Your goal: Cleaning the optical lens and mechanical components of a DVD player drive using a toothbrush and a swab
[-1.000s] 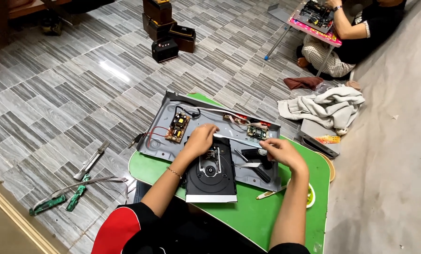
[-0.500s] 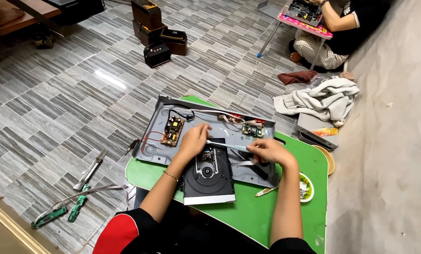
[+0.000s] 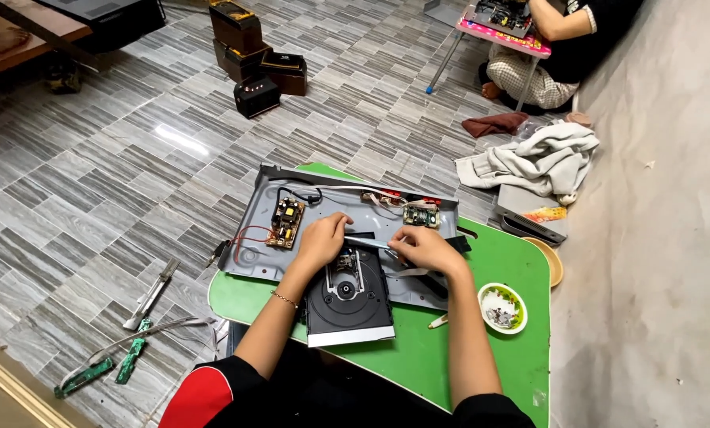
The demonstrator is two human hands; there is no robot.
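**Hands now on the thin strip above the disc drive**

The black disc drive (image 3: pixel 348 297) sits at the near edge of the green tabletop (image 3: pixel 482 357), overlapping the grey metal chassis (image 3: pixel 256 238). Over its far end I see a thin pale strip (image 3: pixel 371 242), prob. a flat cable or blade; can't tell which. Left hand (image 3: pixel 323 238) is curled at the strip's left end, grip closed w/ fingertips on it. Right hand (image 3: pixel 424 250) pinches the right end.

Vs. a sec ago: right hand came in from the chassis's right side toward centre, so both hands now meet at the strip. Drive looks unmoved. To me that means work has narrowed onto the strip at the drive.

Around: brown circuit board (image 3: pixel 286 223) left on the chassis, small green board (image 3: pixel 421 215) far right, bowl of small parts (image 3: pixel 502 307) by my right forearm. Tools on the floor (image 3: pixel 69 174) at left; another person (image 3: pixel 561 40) sits far off.
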